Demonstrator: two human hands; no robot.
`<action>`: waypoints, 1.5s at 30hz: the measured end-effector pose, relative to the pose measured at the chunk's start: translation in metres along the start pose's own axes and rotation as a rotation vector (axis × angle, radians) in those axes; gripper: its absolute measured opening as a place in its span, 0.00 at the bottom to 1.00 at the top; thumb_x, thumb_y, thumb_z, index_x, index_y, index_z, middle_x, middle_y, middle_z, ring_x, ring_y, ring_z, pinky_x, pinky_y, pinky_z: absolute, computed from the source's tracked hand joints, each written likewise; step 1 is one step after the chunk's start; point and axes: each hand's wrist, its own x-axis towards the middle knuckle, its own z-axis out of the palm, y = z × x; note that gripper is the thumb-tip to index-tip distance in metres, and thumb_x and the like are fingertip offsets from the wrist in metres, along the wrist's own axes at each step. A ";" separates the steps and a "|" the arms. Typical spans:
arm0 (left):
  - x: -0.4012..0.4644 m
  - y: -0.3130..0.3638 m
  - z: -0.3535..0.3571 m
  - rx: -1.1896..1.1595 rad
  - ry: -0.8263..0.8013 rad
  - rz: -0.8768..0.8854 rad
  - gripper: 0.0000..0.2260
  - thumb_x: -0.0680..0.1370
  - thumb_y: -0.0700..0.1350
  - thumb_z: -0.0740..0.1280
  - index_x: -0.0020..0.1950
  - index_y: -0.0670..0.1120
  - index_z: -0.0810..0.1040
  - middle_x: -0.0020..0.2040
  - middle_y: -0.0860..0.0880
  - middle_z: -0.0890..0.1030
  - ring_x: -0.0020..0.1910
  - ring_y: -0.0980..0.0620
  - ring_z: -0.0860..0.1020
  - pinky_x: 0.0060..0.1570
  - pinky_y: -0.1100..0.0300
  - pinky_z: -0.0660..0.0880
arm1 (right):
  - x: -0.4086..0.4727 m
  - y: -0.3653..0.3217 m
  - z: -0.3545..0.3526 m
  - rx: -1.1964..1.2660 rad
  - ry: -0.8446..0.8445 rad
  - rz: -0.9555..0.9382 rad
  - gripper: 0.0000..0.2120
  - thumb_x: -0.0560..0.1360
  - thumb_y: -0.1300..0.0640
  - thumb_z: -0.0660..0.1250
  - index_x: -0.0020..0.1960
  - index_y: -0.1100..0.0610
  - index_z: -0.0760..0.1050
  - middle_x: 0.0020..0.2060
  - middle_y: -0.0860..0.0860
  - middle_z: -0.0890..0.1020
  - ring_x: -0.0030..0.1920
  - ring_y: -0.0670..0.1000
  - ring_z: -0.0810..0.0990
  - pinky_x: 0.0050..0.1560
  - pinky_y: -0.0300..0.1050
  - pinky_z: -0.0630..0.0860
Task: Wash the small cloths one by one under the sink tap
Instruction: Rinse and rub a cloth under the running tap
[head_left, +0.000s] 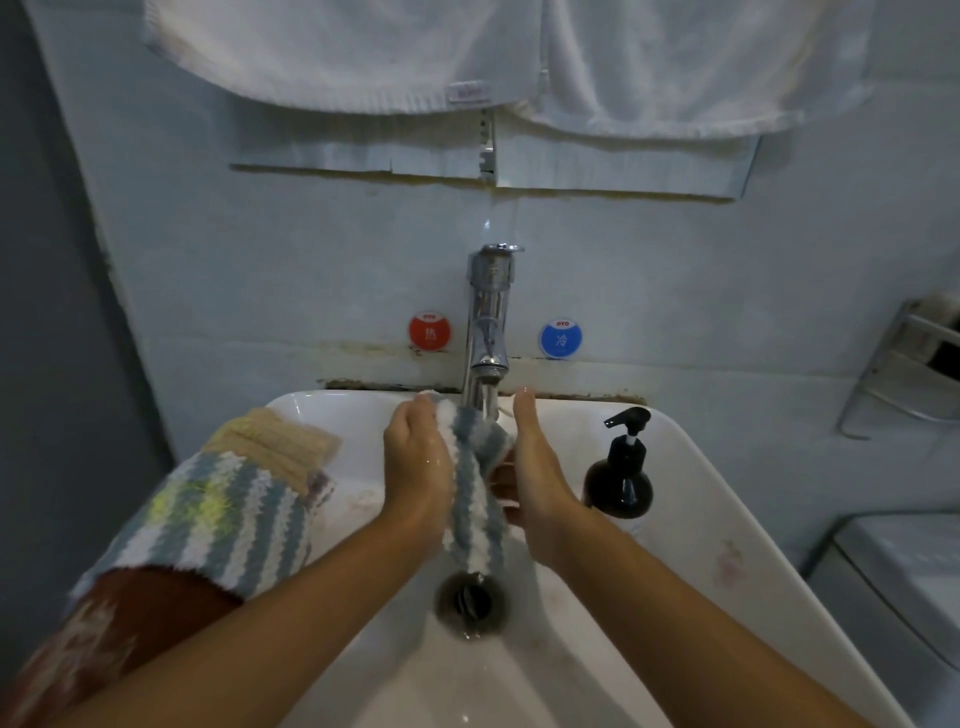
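Presently both hands, left hand (418, 457) and right hand (535, 478), clasp the striped cloth (475, 499) between them under the tap (485, 332) (over the drain (471, 603)), likely for rinsing runoff.

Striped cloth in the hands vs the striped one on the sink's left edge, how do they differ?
The held striped cloth is bunched lengthwise between left hand and right hand under the tap, hanging toward the drain. The draped striped cloth lies spread flat, untouched, with yellowish patches. Both have blue-grey and white stripes.
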 end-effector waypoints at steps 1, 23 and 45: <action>0.001 -0.003 0.001 0.052 0.005 0.007 0.14 0.85 0.50 0.52 0.45 0.49 0.73 0.44 0.45 0.79 0.45 0.47 0.79 0.46 0.54 0.76 | -0.001 -0.001 0.002 -0.007 0.015 -0.028 0.32 0.78 0.29 0.48 0.53 0.53 0.77 0.50 0.54 0.83 0.51 0.53 0.81 0.49 0.47 0.73; -0.005 -0.020 0.013 0.261 0.037 0.035 0.16 0.85 0.46 0.54 0.41 0.44 0.73 0.35 0.47 0.74 0.36 0.52 0.75 0.34 0.62 0.71 | 0.005 0.009 0.022 -0.293 0.298 -0.357 0.17 0.84 0.54 0.57 0.39 0.54 0.76 0.34 0.53 0.79 0.36 0.49 0.78 0.41 0.48 0.77; -0.004 -0.026 0.011 0.389 -0.053 0.186 0.11 0.84 0.46 0.54 0.45 0.45 0.71 0.37 0.50 0.75 0.36 0.54 0.75 0.31 0.70 0.69 | 0.000 0.005 0.016 -0.291 0.325 -0.321 0.18 0.84 0.57 0.57 0.37 0.55 0.73 0.33 0.50 0.76 0.34 0.46 0.75 0.36 0.38 0.70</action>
